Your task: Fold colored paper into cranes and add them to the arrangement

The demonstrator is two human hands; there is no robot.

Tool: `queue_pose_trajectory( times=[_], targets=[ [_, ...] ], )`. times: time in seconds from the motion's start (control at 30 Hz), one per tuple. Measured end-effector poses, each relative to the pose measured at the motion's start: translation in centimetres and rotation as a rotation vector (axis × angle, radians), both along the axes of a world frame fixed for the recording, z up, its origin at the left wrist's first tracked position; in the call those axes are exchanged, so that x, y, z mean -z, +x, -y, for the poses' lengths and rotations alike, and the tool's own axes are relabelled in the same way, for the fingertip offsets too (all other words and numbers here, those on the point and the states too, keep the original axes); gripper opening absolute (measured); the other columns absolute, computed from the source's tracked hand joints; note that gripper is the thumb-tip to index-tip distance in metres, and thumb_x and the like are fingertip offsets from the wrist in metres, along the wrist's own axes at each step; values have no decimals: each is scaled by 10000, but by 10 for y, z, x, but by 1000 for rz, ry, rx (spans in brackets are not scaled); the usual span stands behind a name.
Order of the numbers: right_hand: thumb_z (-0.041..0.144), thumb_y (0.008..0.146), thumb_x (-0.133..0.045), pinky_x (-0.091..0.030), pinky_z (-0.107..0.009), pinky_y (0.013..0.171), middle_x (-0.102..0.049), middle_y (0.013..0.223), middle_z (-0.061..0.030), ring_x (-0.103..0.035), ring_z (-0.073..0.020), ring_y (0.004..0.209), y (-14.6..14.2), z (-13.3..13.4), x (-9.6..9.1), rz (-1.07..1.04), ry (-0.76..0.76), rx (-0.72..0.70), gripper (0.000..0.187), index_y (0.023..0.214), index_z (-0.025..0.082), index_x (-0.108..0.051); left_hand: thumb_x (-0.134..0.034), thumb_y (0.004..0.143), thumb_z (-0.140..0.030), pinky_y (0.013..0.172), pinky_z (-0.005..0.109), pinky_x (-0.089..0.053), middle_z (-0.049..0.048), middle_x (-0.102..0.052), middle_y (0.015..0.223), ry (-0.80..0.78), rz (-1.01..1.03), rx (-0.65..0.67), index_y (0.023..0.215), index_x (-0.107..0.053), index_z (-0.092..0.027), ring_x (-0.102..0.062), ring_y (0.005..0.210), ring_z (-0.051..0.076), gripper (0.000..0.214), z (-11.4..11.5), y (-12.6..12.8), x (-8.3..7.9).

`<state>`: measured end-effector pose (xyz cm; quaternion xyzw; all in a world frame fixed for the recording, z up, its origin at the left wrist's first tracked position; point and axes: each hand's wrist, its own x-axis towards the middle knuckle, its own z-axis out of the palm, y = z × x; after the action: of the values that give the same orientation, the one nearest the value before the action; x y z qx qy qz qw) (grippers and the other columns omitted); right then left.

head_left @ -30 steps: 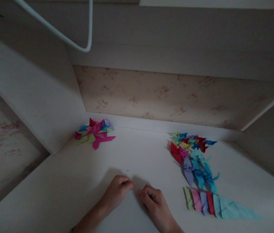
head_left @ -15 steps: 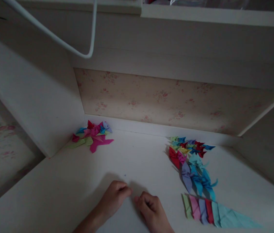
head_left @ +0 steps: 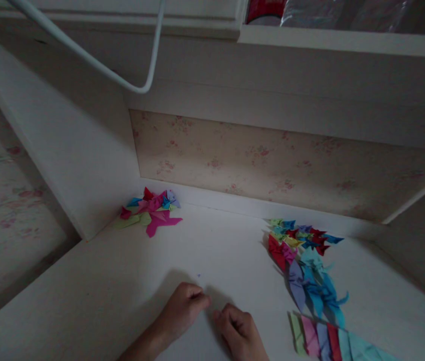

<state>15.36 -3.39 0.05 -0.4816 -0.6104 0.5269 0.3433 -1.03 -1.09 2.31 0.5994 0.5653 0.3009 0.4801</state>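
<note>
My left hand (head_left: 182,309) and my right hand (head_left: 238,330) rest close together on the white desk (head_left: 95,296) near its front edge. Both have their fingers curled in, fingertips almost meeting. Whatever lies between them is hidden or too small to name. To the right of my right hand stands a column of folded paper cranes (head_left: 306,260) in red, blue, purple and yellow. Below it lies a fan of flat folded papers (head_left: 325,341). A second small heap of folded paper pieces (head_left: 151,210), mostly pink and green, sits at the back left corner.
A white side panel (head_left: 65,150) walls the desk on the left and a floral-papered back wall (head_left: 257,155) closes the rear. An overhead shelf (head_left: 310,40) carries a red item and plastic wrap. A white bent rod (head_left: 122,75) hangs at upper left.
The view has tilted up and shifted, showing more of the overhead shelf. Both hands stay curled together at the same spot on the desk.
</note>
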Motion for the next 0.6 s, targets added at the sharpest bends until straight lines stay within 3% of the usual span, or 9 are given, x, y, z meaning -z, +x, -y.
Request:
queue_pose_trajectory(
  times=[0.23, 0.37, 0.47, 0.53, 0.6],
  targets=[
    [619, 705, -576, -146, -241, 427, -228, 489, 81, -190, -87, 456, -10, -13, 2, -191, -152, 207, 504, 538, 225, -310, -452, 676, -206, 474, 263, -144, -68, -183, 494, 27, 65, -20, 477, -266, -204, -231, 502, 92, 272, -2, 2, 3],
    [550, 736, -560, -138, -229, 391, -200, 467, 106, -154, -75, 411, -29, -42, -18, -313, -240, 293, 433, 575, 235, -309, -467, 628, -173, 456, 264, -128, -71, -195, 458, 19, 87, -17, 439, -286, -199, -228, 465, 85, 263, -1, 2, 5],
    [504, 805, -469, -192, -218, 369, -277, 472, 91, -217, -77, 393, -58, -77, -43, -92, -33, 218, 371, 591, 226, -350, -466, 600, -152, 451, 267, -118, -70, -201, 441, 4, 76, -10, 414, -303, -196, -225, 445, 81, 252, 0, 1, 5],
    [448, 903, -242, -289, -216, 387, -373, 492, 52, -321, -93, 403, -84, -106, -59, 329, 240, 71, 413, 628, 202, -428, -465, 596, -145, 454, 269, -122, -68, -205, 437, -11, 62, -5, 405, -303, -196, -228, 443, 82, 255, -1, 1, 5],
    [400, 905, -294, -396, -216, 497, -513, 585, 8, -477, -109, 514, -115, -136, -69, 435, 330, -11, 392, 680, 175, -523, -473, 603, -149, 465, 273, -129, -66, -206, 445, -13, 55, 1, 406, -288, -199, -228, 453, 84, 274, -1, 0, 4]
  ],
)
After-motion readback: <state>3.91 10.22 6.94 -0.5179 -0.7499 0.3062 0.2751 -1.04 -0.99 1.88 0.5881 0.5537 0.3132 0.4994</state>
